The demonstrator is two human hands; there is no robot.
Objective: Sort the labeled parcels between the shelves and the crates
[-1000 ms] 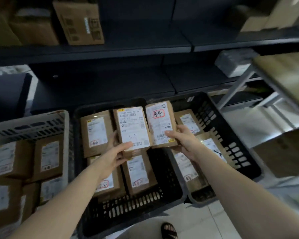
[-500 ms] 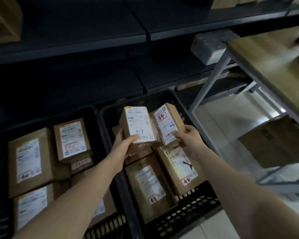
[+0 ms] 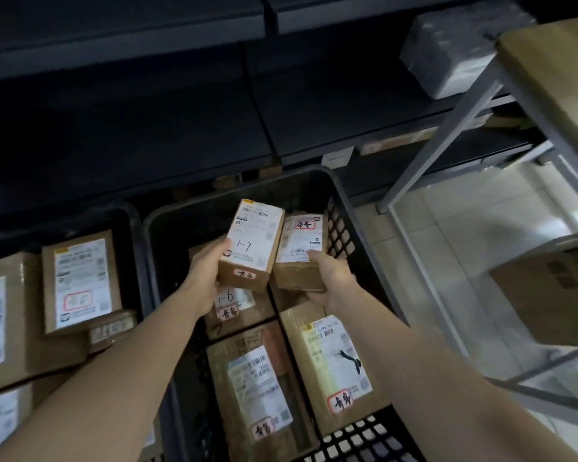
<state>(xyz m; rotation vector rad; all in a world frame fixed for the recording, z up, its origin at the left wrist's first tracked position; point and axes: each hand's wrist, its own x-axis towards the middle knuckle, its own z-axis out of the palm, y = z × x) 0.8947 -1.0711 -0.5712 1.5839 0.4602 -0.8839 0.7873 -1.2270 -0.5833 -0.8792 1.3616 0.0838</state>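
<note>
Head view: both forearms reach forward over a black crate (image 3: 339,235) where labelled parcels (image 3: 261,388) lie flat. The left hand (image 3: 204,278) grips a box marked 1-7 (image 3: 252,245) by its side; the right hand (image 3: 331,278) cups a second box (image 3: 299,251) from below. Both boxes are held side by side above the crate, with dark shelves (image 3: 181,128) beyond.

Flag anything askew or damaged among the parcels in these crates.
Nothing looks damaged or spilled. One small parcel in the left crate lies tilted against a larger parcel.
</note>
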